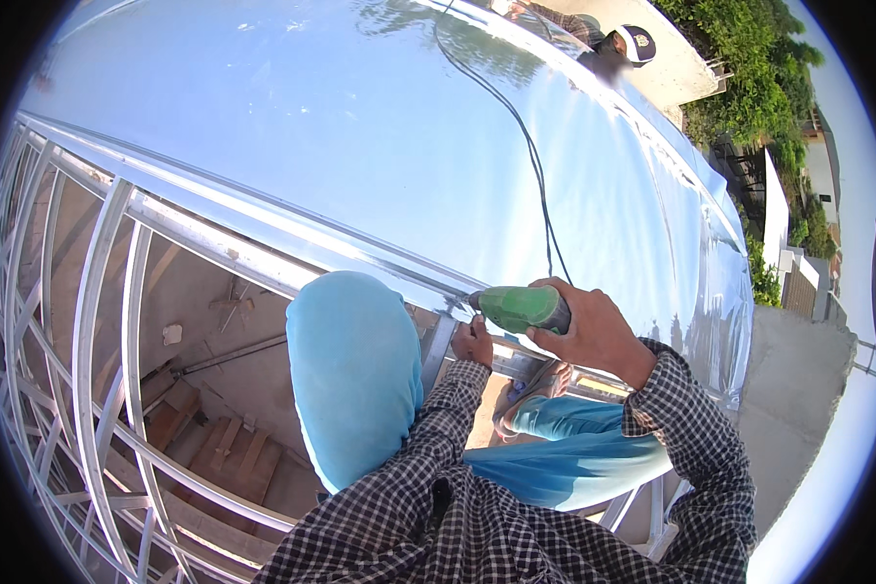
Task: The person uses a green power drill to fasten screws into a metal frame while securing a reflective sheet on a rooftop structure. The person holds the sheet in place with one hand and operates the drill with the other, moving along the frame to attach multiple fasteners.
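Note:
My right hand (pixel 597 329) is wrapped round the back of a green corded power drill (pixel 524 308). The drill lies level, its dark nose pointing left at a metal batten (pixel 399 275) along the edge of the shiny foil sheet (pixel 341 146). Just below the drill's nose, my left hand (pixel 472 342) is closed, fingers pinched together near the batten. Whatever it pinches is too small or hidden to name. From the drill a black cord (pixel 524 127) runs away across the foil.
Open metal roof framing (pixel 92 282) spreads on the left, with planks (pixel 226 457) on the floor far below. My sandalled foot (pixel 535 397) is by the frame. Another person in a cap (pixel 637 45) is beyond the foil. A concrete wall (pixel 793 389) stands at right.

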### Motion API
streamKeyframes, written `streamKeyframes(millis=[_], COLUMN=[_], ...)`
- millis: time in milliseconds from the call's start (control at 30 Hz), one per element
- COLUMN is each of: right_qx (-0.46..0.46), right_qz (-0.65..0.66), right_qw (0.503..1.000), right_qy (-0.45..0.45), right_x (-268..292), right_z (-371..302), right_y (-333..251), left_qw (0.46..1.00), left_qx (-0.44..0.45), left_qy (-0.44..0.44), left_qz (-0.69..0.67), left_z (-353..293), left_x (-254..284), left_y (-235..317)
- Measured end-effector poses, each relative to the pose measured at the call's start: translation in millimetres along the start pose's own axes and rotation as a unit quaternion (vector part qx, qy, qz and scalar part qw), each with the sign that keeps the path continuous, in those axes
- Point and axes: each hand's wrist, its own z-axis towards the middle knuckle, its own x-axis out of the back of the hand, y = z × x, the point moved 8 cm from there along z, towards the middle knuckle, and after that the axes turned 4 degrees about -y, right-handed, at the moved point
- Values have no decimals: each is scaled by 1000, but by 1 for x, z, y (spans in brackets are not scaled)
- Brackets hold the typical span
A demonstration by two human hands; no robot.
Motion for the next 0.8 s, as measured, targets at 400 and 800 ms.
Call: streamKeyframes(millis=[400,800], right_qx=[-29,38], right_qz=[20,69], right_qw=[999,997], right_qy=[18,-26], right_x=[-4,-1], right_z=[-8,5], right_y=[10,0], left_qw=[995,996], left_qx=[-48,-3], left_qy=[-26,-58], left_qz=[78,64], left_z=[5,15], left_x=[1,10], left_y=[-4,9])
